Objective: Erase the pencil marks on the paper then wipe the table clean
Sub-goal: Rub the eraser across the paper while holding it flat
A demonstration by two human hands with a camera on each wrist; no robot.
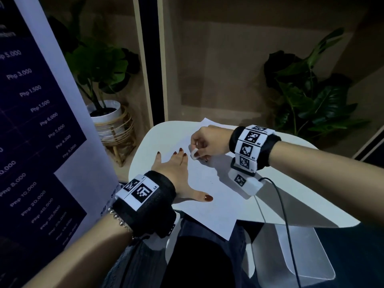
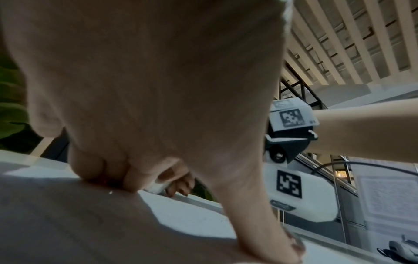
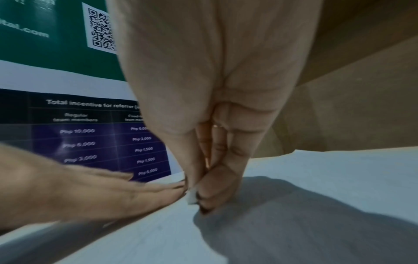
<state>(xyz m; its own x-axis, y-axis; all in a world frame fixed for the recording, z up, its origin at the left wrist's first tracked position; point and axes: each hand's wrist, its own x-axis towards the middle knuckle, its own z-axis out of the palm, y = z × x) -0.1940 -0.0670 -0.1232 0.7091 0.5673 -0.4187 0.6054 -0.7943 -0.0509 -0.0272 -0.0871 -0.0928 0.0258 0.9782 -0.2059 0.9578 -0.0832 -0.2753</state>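
1. While the left hand point(image 1: 173, 165) lies flat with fingers spread on the sheet of paper point(image 1: 209, 196) near the table's point(image 1: 291, 208) left edge, it pins the sheet; the near corner overhangs.
2. Just right of it, the right hand point(image 1: 204, 142) pinches a white eraser point(image 1: 194, 153) against the paper; erasing looks under way.
3. Faint marks, if any, are too small to tell; wiping the table is not yet begun, and no cloth shows.
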